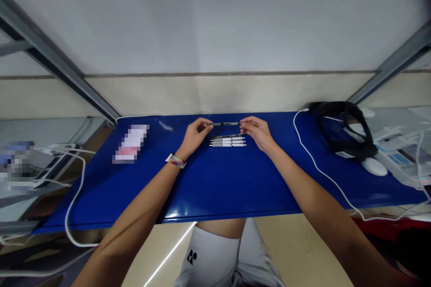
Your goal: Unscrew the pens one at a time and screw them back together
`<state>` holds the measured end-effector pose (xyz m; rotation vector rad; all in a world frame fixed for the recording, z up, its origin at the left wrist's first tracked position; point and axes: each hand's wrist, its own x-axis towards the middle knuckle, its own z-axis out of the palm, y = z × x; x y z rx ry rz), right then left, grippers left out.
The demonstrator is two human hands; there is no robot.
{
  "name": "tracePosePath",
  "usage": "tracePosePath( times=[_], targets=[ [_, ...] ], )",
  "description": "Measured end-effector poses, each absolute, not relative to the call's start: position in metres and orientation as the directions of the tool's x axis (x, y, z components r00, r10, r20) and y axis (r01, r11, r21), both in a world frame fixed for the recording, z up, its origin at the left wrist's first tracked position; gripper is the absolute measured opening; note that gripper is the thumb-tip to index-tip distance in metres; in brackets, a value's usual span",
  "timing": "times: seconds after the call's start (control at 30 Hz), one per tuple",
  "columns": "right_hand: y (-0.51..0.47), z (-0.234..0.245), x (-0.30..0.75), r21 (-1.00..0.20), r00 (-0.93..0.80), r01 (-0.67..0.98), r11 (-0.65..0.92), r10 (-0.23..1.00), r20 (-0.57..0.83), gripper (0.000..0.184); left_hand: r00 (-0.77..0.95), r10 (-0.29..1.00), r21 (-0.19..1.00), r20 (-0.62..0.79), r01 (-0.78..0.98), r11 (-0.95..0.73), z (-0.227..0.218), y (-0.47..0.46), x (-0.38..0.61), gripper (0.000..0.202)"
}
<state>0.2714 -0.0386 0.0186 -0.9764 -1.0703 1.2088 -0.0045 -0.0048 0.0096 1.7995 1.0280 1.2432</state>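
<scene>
A dark pen (225, 124) lies crosswise between my two hands, near the back of the blue tabletop. My left hand (197, 133) pinches its left end between thumb and fingers. At the other end, the fingertips of my right hand (257, 131) are closed on it too. Just in front of that pen is a row of several pens (228, 141), side by side and all pointing the same way. Most have grey and white barrels; the farthest one is darker. Whether the held pen touches the table I cannot tell.
To the right a black head strap device (346, 130) sits by a white cable (311, 154). A blurred white and pink item (131, 143) lies at the left. Behind the blue table (215, 184) stands a wall (215, 94). Metal posts (97, 98) rise at both sides.
</scene>
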Motion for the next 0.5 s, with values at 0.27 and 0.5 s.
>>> tracePosePath(
  times=[0.27, 0.5],
  targets=[
    [-0.0377, 0.0174, 0.2709, -0.965, 0.043, -0.241, 0.104, 0.994, 0.097, 0.033, 0.249, 0.888, 0.896, 0.387, 0.126, -0.426, 0.0093, -0.0055, -0.004, 0.036],
    [-0.0373, 0.0154, 0.2698, -0.963, 0.037, -0.249, 0.1, 0.995, 0.093, 0.034, 0.275, 0.898, 0.901, 0.344, 0.17, -0.398, 0.0109, -0.0063, -0.0048, 0.031]
  ],
)
